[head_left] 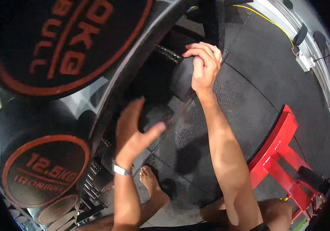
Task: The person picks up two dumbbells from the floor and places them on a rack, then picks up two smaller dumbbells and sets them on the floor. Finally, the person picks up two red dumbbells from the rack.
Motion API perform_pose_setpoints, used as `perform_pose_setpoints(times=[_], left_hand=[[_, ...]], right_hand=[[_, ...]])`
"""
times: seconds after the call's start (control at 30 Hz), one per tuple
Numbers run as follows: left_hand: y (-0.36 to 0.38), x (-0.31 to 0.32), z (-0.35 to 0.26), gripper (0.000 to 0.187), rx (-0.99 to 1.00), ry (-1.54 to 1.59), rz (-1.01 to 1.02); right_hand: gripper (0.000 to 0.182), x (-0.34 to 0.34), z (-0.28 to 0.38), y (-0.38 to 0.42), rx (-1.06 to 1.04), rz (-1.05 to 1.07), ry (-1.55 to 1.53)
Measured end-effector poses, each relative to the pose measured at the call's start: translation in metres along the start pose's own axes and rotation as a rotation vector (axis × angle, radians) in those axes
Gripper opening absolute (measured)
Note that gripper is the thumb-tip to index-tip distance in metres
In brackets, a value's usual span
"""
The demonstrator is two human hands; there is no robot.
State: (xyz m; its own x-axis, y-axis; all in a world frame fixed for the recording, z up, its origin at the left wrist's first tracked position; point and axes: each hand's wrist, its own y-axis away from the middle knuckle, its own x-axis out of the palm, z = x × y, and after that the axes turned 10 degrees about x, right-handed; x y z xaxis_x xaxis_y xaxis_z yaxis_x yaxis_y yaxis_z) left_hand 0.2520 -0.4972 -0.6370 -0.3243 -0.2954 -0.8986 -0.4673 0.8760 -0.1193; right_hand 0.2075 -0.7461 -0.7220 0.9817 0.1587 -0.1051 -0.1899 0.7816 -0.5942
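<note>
My left hand (136,133), blurred by motion, is open beside the dark lower part of a rack, its thumb spread away from the fingers. A white band (122,170) circles that wrist. My right hand (205,65) is raised farther forward, fingers loosely bent to the left and nothing visible in them. Its fingertips overlap the end of a ridged metal handle (169,54) in this view. Below those fingers is a dark, rounded dumbbell head (182,79); another dark dumbbell head (155,115) lies near my left hand, partly in shadow.
Large black dumbbells with red rings, one marked 12.5KG (45,171), fill the left side. A dark rack edge (115,77) runs diagonally past them. Black floor tiles (242,104) lie ahead. A red metal frame (275,154) stands at right. My bare foot (149,181) is below.
</note>
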Motion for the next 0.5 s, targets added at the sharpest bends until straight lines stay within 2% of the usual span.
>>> perform_pose_setpoints(times=[0.07, 0.17, 0.27, 0.3, 0.5], left_hand=[[0.003, 0.011, -0.026, 0.078, -0.063, -0.403, 0.023], [0.001, 0.028, -0.022, 0.075, -0.145, -0.397, -0.029], [-0.016, 0.035, -0.029, 0.068, -0.132, -0.386, -0.045], [-0.025, 0.036, -0.035, 0.074, -0.199, -0.368, 0.001], [-0.061, 0.051, -0.051, 0.077, -0.222, -0.481, 0.095]], right_hand=[[0.019, -0.001, 0.0, -0.002, 0.032, 0.015, 0.042], [0.022, -0.004, 0.003, -0.003, 0.095, 0.051, 0.089], [0.024, -0.003, 0.004, 0.0, 0.051, 0.017, 0.171], [0.023, -0.006, 0.007, -0.002, 0.024, 0.033, 0.196], [0.024, -0.024, 0.016, -0.006, 0.037, 0.197, 0.213]])
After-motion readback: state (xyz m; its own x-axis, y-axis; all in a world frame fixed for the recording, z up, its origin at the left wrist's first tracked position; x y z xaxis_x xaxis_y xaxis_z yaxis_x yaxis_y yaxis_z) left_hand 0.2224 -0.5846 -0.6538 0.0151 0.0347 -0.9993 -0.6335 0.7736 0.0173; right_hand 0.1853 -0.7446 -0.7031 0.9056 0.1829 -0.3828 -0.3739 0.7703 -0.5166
